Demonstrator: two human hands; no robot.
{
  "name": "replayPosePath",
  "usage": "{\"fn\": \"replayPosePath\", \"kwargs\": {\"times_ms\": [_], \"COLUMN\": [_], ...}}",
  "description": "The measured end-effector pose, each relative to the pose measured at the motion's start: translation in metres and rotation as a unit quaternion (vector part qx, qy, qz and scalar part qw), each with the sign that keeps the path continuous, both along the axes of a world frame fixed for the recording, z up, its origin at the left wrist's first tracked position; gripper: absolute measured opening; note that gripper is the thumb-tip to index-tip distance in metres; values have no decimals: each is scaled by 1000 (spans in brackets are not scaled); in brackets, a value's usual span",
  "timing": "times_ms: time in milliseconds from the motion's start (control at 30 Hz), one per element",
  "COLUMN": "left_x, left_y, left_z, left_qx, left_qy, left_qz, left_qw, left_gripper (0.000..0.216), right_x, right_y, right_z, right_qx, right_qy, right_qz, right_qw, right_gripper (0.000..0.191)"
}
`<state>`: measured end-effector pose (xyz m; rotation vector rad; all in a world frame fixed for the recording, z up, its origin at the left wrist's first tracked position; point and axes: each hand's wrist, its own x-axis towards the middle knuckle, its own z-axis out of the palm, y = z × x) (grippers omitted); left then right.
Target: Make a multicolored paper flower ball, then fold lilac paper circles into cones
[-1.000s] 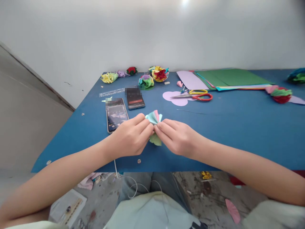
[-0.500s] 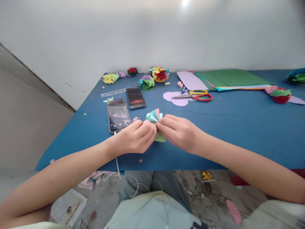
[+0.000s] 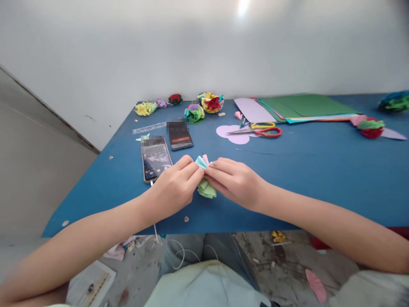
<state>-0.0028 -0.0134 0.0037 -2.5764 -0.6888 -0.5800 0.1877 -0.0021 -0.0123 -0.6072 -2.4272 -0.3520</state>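
Note:
My left hand [image 3: 174, 187] and my right hand [image 3: 234, 181] meet over the near part of the blue table [image 3: 319, 170]. Both pinch a small folded bundle of coloured paper [image 3: 206, 187]. Its green folds stick out below my fingers, and its light blue and pink folds fan out above them. The fingers of both hands are closed tight on the middle of the bundle.
Two phones [image 3: 155, 158] [image 3: 180, 136] lie left of my hands, with a clear ruler [image 3: 149, 127] behind. Scissors [image 3: 262, 130] rest on a lilac cut-out [image 3: 231, 133]. Coloured paper sheets [image 3: 303, 106] and several finished paper flowers [image 3: 211, 102] line the far edge.
The paper bundle is squeezed tighter: its blue and pink fan above my fingers looks smaller, more green shows below. My hands stay together at the same spot.

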Motion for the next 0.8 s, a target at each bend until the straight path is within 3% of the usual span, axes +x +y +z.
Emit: {"fn": "replayPosePath", "kwargs": {"times_ms": [133, 267, 333, 567, 800], "left_x": [-1, -1, 0, 1, -5], "left_y": [0, 2, 2, -1, 2], "left_z": [-2, -5, -5, 1, 3], "left_qx": [70, 126, 111, -49, -44], "left_qy": [47, 65, 42, -25, 37], "left_qz": [6, 13, 13, 33, 15], "left_qw": [996, 990, 993, 998, 998], "left_gripper": [17, 18, 20, 13, 18], "right_x": [1, 3, 3, 0, 1], "right_y": [-2, -5, -7, -11, -10], "right_z": [3, 8, 10, 4, 0], "right_qx": [11, 71, 96, 126, 110], "right_qy": [-41, -89, -105, -84, -85], "right_qz": [-22, -9, -14, -76, -72], "right_qw": [999, 993, 990, 986, 988], "right_gripper": [17, 18, 21, 18, 19]}}
